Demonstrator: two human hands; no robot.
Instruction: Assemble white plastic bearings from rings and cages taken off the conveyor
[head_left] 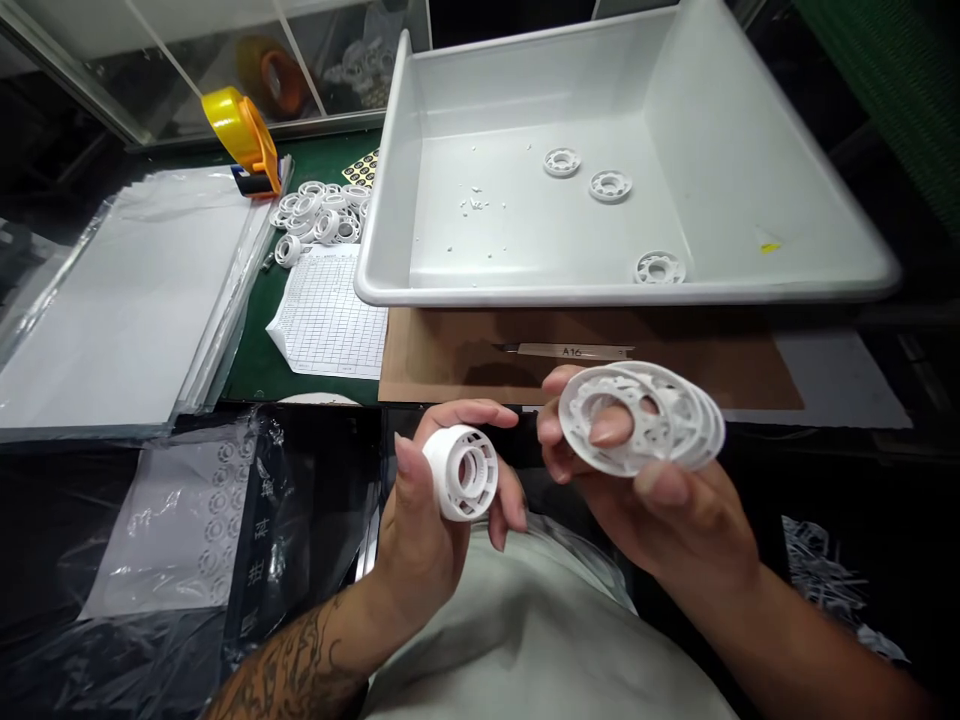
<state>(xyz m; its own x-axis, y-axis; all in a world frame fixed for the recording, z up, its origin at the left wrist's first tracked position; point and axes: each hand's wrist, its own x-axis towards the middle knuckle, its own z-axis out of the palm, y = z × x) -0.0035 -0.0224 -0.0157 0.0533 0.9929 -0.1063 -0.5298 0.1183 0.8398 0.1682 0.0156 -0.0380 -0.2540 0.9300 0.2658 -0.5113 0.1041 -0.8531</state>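
My left hand (431, 520) holds a short stack of small white rings (463, 474), its open end facing me, with the thumb on one side and fingers around the other. In my right hand (675, 510) is a fanned stack of larger white spoked rings (637, 420); a fingertip shows through the centre hole. Both hands are in front of my lap, a little apart. Beyond them, a large white tray (525, 297) holds three white rings (610, 186) and small white scraps (474, 202).
A craft knife (574, 351) lies on brown cardboard (435, 375) before the tray. To the left are a pile of white rings (326, 215), a printed sheet (330, 310), a tape dispenser (251, 150) and stacked plastic bags (120, 290). White scraps (825, 580) lie at lower right.
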